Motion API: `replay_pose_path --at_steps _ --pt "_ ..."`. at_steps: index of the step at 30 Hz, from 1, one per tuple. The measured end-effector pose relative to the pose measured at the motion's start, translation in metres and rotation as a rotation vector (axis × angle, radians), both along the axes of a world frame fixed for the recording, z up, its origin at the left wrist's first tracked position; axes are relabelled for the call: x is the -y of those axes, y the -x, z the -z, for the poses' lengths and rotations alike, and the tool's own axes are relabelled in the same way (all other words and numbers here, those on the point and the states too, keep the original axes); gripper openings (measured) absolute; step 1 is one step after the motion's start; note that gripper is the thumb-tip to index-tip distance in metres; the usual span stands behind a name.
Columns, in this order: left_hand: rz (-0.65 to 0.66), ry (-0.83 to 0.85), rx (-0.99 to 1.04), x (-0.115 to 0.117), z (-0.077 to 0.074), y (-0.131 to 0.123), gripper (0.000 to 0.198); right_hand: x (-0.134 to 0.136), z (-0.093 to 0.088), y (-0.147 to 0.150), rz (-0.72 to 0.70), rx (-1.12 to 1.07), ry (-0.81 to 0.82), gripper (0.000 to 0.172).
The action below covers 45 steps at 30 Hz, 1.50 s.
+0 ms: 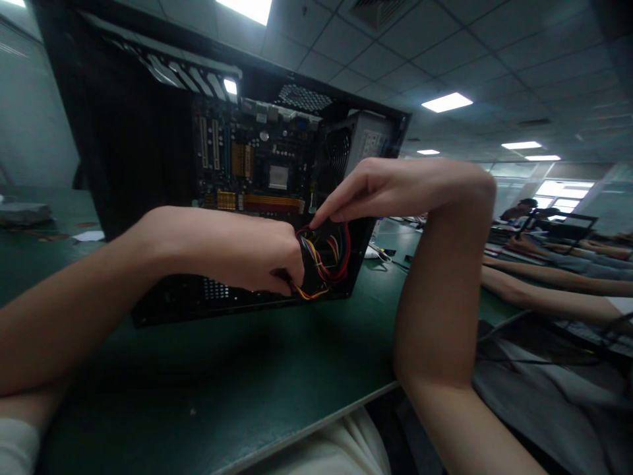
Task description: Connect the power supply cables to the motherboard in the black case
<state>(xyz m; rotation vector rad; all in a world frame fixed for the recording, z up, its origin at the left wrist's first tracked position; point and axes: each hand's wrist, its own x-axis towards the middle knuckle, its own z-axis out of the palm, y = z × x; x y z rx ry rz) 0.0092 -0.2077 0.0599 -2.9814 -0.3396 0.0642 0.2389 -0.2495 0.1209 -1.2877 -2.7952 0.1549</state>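
An open black computer case stands upright on the green table, its inside facing me. My left hand is closed at the lower middle of the case, with yellow and red cables coming out from beside its fingers. Just above and to the right, my right hand pinches with fingertips pointing down at the top of the cable bundle; what lies between them is too small to make out. Behind the hands is the motherboard, with a bare processor. A power supply sits at upper right.
The green table runs under the case to a front edge close to my lap. At right, other people's forearms rest along the table. White cables lie beyond the case, and a grey box stands at far left.
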Motion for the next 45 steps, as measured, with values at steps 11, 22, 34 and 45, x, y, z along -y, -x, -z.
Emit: replay_pose_path --at_steps 11,22,34,45 --pt "-0.093 -0.220 0.149 -0.054 -0.012 0.004 0.031 -0.014 0.002 0.001 0.019 -0.037 -0.065 0.035" --pt "-0.112 -0.440 0.232 -0.059 -0.009 -0.007 0.032 -0.023 0.006 0.012 0.050 -0.048 -0.143 0.035" --pt "-0.058 -0.487 0.257 -0.058 -0.011 -0.009 0.029 -0.026 0.005 0.011 0.214 -0.001 -0.287 0.031" --pt "-0.156 -0.654 0.394 -0.057 -0.012 -0.003 0.038 -0.034 0.013 0.024 0.244 0.024 -0.366 0.036"
